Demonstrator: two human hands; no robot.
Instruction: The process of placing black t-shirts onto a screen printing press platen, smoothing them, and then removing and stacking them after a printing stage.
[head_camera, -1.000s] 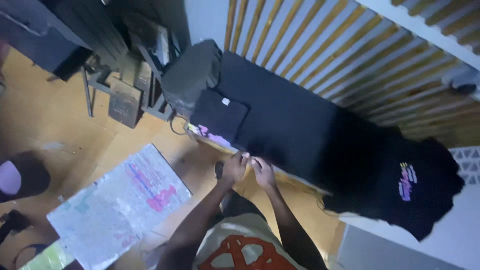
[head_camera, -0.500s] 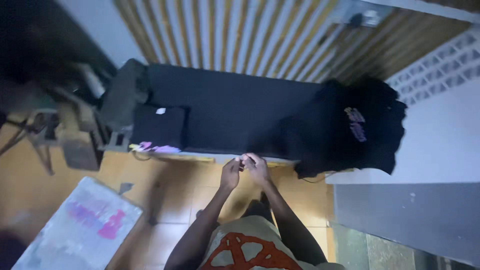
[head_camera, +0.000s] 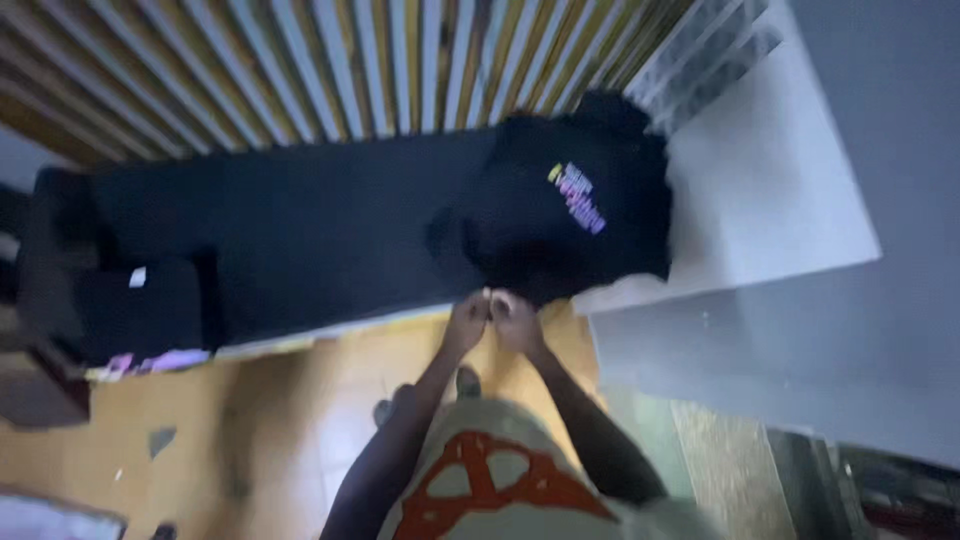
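Far left on the black-covered table (head_camera: 300, 230): folded black garment (head_camera: 140, 318) with small white tag, squared off flat near the table edge; pink-and-white printed item (head_camera: 160, 362) poking out just below it at the edge. Slatted wood wall (head_camera: 330, 70) behind, tan floor (head_camera: 280, 430) below. No bins, boxes or other containers visible; nothing to report on contents. Centre, at the table's front edge: left hand (head_camera: 466, 322) and right hand (head_camera: 515, 320) pressed together, fingers curled and mostly closed, knuckles touching. Can't tell whether anything small is pinched between them; too blurred. Just beyond the hands: black T-shirt with coloured print (head_camera: 575, 205), spread print-up, hem overhanging the near edge close to the fingers. Right: white panel (head_camera: 770, 200) butting against the shirt.
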